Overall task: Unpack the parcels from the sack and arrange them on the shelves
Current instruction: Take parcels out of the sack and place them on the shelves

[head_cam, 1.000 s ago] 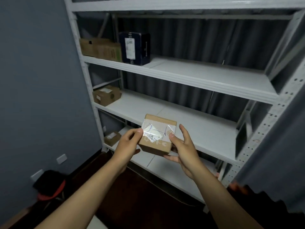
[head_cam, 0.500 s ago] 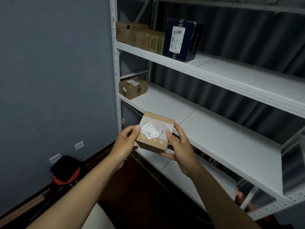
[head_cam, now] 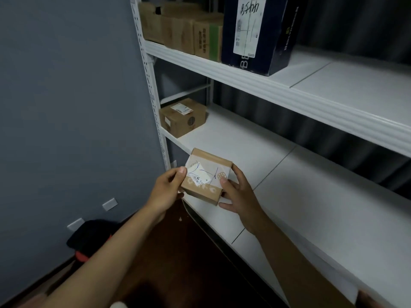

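Note:
A small brown cardboard parcel (head_cam: 206,177) with a white label on top is held between both hands, just above the front edge of the white middle shelf (head_cam: 289,174). My left hand (head_cam: 168,190) grips its left side, thumb on the top. My right hand (head_cam: 238,192) grips its right side, thumb on the top and fingers round the far edge. The sack is not in view.
A brown box (head_cam: 183,117) sits at the left end of the middle shelf. On the upper shelf (head_cam: 322,94) stand several brown boxes (head_cam: 184,30) and a dark blue box (head_cam: 255,32). A grey wall (head_cam: 66,107) is at left, a black-and-red bag (head_cam: 89,238) on the floor.
The view has swung left and closer to the shelves. Both hands have carried the parcel forward to the middle shelf's front edge, with the same grip.

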